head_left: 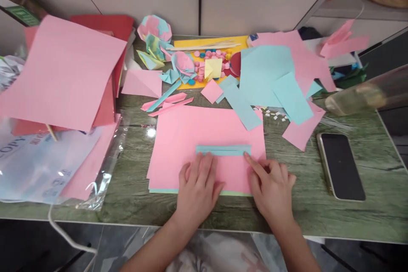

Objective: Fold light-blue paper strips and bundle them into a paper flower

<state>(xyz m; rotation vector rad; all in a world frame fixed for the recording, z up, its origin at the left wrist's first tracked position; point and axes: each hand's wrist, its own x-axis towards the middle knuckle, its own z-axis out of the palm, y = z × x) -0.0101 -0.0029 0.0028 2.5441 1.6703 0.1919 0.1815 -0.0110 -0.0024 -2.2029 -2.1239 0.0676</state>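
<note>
A narrow folded light-blue paper strip (223, 150) lies across a pink sheet (188, 136) on the green table. My left hand (197, 187) rests flat on the pink sheet, fingers stretched out and touching the strip's left part from below. My right hand (270, 187) lies beside it, index finger pointing at the strip's right end and touching it, the other fingers loosely curled. Neither hand holds anything.
A black phone (341, 165) lies at the right. Blue and pink paper pieces (270, 76) are scattered behind. A stack of pink and red sheets (63, 72) and a plastic bag (35, 165) sit at the left. Folded paper shapes (159, 42) and small beads (208, 57) are at the back.
</note>
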